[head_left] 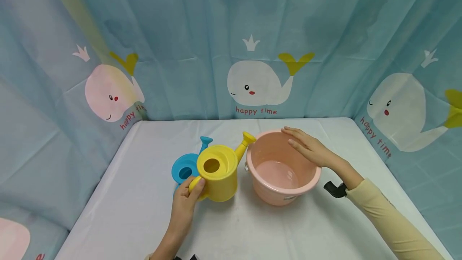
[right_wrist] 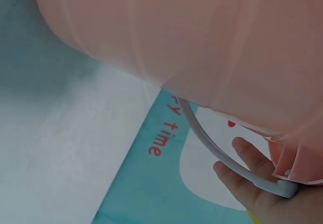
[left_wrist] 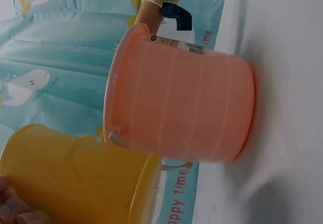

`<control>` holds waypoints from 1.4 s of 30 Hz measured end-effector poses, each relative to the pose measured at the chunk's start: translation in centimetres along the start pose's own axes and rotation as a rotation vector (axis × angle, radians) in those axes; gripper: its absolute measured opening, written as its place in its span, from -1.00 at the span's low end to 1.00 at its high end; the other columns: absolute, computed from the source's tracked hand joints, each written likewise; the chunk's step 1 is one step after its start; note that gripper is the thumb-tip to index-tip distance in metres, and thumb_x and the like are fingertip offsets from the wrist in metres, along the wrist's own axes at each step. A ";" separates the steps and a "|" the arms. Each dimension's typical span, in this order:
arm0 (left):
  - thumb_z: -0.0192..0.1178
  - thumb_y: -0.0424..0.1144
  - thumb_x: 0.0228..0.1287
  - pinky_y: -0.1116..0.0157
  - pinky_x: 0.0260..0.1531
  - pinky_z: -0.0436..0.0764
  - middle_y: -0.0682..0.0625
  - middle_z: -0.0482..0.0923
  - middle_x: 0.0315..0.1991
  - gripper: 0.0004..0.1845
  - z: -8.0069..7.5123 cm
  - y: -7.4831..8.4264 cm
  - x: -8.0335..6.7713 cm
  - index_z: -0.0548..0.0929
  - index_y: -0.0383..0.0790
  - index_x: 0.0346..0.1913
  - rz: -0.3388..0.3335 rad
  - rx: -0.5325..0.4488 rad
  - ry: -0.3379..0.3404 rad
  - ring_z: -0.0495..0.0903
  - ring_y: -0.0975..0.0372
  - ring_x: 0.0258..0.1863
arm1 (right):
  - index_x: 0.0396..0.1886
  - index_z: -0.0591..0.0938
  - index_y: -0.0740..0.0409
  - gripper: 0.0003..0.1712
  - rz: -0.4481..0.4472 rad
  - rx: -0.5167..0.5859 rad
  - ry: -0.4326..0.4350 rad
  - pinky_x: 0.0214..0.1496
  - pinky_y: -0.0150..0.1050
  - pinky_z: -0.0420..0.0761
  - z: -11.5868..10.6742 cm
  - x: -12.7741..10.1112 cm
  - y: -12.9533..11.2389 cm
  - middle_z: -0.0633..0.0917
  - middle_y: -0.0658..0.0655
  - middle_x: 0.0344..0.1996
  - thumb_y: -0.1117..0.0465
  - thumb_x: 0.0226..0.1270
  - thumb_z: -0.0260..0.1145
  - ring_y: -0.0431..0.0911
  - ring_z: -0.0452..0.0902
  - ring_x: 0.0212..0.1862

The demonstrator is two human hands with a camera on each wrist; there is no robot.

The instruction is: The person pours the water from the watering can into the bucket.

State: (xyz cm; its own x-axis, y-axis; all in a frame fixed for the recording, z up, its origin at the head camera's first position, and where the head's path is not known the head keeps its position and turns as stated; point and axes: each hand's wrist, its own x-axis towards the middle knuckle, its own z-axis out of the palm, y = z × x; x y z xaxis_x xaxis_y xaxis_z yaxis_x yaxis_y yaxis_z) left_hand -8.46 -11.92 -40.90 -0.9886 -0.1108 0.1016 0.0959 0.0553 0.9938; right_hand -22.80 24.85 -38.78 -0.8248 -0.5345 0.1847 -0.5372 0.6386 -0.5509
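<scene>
1. Head view. Your left hand (head_left: 185, 200) grips the handle of the yellow can (head_left: 219, 171), fingers curled round it. The can stands upright on the counter (head_left: 144, 212), just left of the pink bucket (head_left: 283, 167), with its spout (head_left: 245, 141) angled up toward the bucket's rim. Your right hand (head_left: 306, 147) lies flat along the far right rim of the bucket, fingers straight and closed on nothing. A blue can (head_left: 185, 167) sits just behind the yellow one. The whale curtain (head_left: 258, 83) encloses the counter on three sides. Judged step: the yellow can is grasped for pouring and the bucket is steadied. The next move would call for lifting and tipping the can so that the spout clears the rim.

2. Left wrist view. The wall of the yellow can (left_wrist: 75, 178) fills the lower left corner, with fingertips (left_wrist: 12, 209) of your left hand at the edge. The bucket (left_wrist: 181, 108) stands just beside the can; whether they touch cannot be told. The bucket's bail (left_wrist: 171, 166) hangs down against its side.

3. Right wrist view. The bucket's wall (right_wrist: 202, 47) fills the frame. Its pale bail (right_wrist: 217, 153) curves below, and fingers (right_wrist: 247, 178) show past the rim.
</scene>
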 end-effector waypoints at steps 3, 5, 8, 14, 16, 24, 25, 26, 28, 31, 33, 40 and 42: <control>0.05 -0.15 0.38 0.34 -0.39 0.43 -0.09 0.31 -0.43 -0.73 -0.3 0.2 0.0 0.50 -0.33 -0.32 -0.003 0.027 -0.018 0.36 0.14 -0.37 | 0.40 0.21 -0.05 -0.46 0.003 -0.004 -0.007 0.27 0.21 0.21 0.0 0.0 0.0 0.21 0.09 0.39 0.01 0.48 -0.06 0.11 0.08 0.40; 0.05 -0.14 0.38 0.35 -0.38 0.43 -0.07 0.32 -0.42 -0.74 -0.5 0.3 -0.1 0.50 -0.31 -0.31 -0.005 0.042 -0.022 0.37 0.15 -0.36 | 0.40 0.21 -0.05 -0.46 0.005 -0.003 -0.010 0.27 0.21 0.20 -0.1 0.0 0.1 0.20 0.08 0.39 0.01 0.48 -0.06 0.10 0.07 0.40; 0.05 -0.14 0.37 0.35 -0.38 0.43 -0.06 0.32 -0.42 -0.76 -0.7 0.4 -0.2 0.51 -0.29 -0.31 -0.002 0.050 -0.027 0.37 0.15 -0.36 | 0.40 0.20 -0.05 -0.46 0.003 -0.003 -0.016 0.27 0.21 0.20 -0.1 0.0 0.0 0.19 0.08 0.40 0.00 0.48 -0.07 0.10 0.06 0.40; 0.04 -0.20 0.38 0.33 -0.42 0.40 -0.05 0.30 -0.47 -0.76 -0.9 0.7 -0.2 0.49 -0.33 -0.35 0.043 0.037 -0.061 0.35 0.16 -0.41 | 0.40 0.20 -0.07 -0.46 0.012 0.002 -0.013 0.26 0.22 0.21 -0.1 0.1 0.0 0.19 0.06 0.40 0.00 0.48 -0.07 0.10 0.07 0.40; 0.03 -0.21 0.39 0.32 -0.43 0.40 -0.04 0.29 -0.49 -0.76 -0.9 0.8 -0.2 0.47 -0.34 -0.36 0.053 0.039 -0.069 0.34 0.15 -0.42 | 0.40 0.20 -0.08 -0.46 0.016 0.003 -0.012 0.26 0.22 0.21 -0.1 0.1 0.0 0.20 0.06 0.40 0.00 0.48 -0.06 0.10 0.07 0.40; 0.03 -0.21 0.39 0.30 -0.45 0.42 -0.03 0.30 -0.52 -0.74 -0.9 1.3 -0.2 0.47 -0.35 -0.39 0.050 0.039 -0.106 0.36 0.13 -0.45 | 0.40 0.20 -0.12 -0.47 0.029 0.007 -0.010 0.26 0.21 0.22 -0.1 0.0 0.0 0.20 0.04 0.39 -0.01 0.47 -0.05 0.08 0.07 0.40; 0.03 -0.20 0.39 0.31 -0.44 0.43 -0.03 0.31 -0.52 -0.74 -0.9 1.4 -0.3 0.47 -0.34 -0.39 0.043 0.042 -0.106 0.37 0.13 -0.44 | 0.40 0.21 -0.12 -0.47 0.030 0.008 -0.009 0.26 0.21 0.23 0.0 0.0 0.0 0.20 0.03 0.39 -0.01 0.47 -0.05 0.08 0.08 0.40; 0.04 -0.19 0.38 0.31 -0.44 0.43 -0.02 0.31 -0.52 -0.73 -0.9 1.5 -0.3 0.47 -0.35 -0.39 0.037 0.043 -0.104 0.37 0.14 -0.45 | 0.40 0.21 -0.12 -0.47 0.030 0.008 -0.007 0.26 0.21 0.23 0.0 0.1 0.0 0.20 0.03 0.39 -0.01 0.48 -0.05 0.08 0.08 0.40; 0.05 -0.18 0.37 0.31 -0.43 0.44 -0.03 0.31 -0.52 -0.72 -0.9 1.7 -0.3 0.47 -0.35 -0.40 0.019 0.048 -0.099 0.37 0.14 -0.44 | 0.40 0.20 -0.12 -0.47 0.031 0.009 -0.010 0.26 0.22 0.23 0.0 0.0 0.0 0.20 0.04 0.39 -0.01 0.48 -0.06 0.08 0.07 0.40; 0.08 -0.15 0.35 0.32 -0.43 0.44 -0.03 0.30 -0.54 -0.71 -0.8 1.9 -0.4 0.46 -0.34 -0.41 -0.008 0.056 -0.087 0.38 0.15 -0.45 | 0.40 0.20 -0.10 -0.46 0.031 0.014 -0.013 0.25 0.23 0.22 0.1 0.0 0.1 0.19 0.06 0.40 -0.01 0.48 -0.06 0.11 0.07 0.40; 0.09 -0.14 0.35 0.31 -0.43 0.44 -0.04 0.29 -0.54 -0.70 -0.8 2.1 -0.5 0.46 -0.33 -0.42 -0.019 0.060 -0.089 0.38 0.15 -0.45 | 0.40 0.20 -0.10 -0.46 0.033 0.016 -0.016 0.25 0.24 0.22 0.1 -0.1 0.0 0.19 0.06 0.40 -0.01 0.48 -0.06 0.12 0.06 0.40; 0.08 -0.14 0.35 0.33 -0.42 0.48 -0.05 0.32 -0.52 -0.74 -0.8 2.6 -0.3 0.48 -0.29 -0.40 0.001 0.094 -0.111 0.40 0.14 -0.44 | 0.40 0.20 -0.09 -0.46 0.032 0.008 -0.016 0.24 0.23 0.25 0.1 0.0 0.2 0.19 0.06 0.39 -0.01 0.48 -0.06 0.12 0.09 0.39; 0.08 -0.16 0.35 0.32 -0.42 0.49 -0.07 0.32 -0.52 -0.74 -0.8 2.7 -0.1 0.49 -0.29 -0.40 0.017 0.097 -0.122 0.41 0.13 -0.44 | 0.40 0.20 -0.09 -0.46 0.030 0.009 -0.015 0.24 0.23 0.24 0.0 0.1 0.2 0.19 0.06 0.40 0.00 0.48 -0.06 0.12 0.09 0.39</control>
State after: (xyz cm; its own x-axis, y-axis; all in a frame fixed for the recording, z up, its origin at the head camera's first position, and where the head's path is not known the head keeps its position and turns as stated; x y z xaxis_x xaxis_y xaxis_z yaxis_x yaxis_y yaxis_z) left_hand -8.00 -12.53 -38.20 -0.9943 0.0116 0.1060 0.1065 0.1523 0.9826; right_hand -22.94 24.91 -38.90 -0.8376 -0.5235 0.1561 -0.5108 0.6494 -0.5634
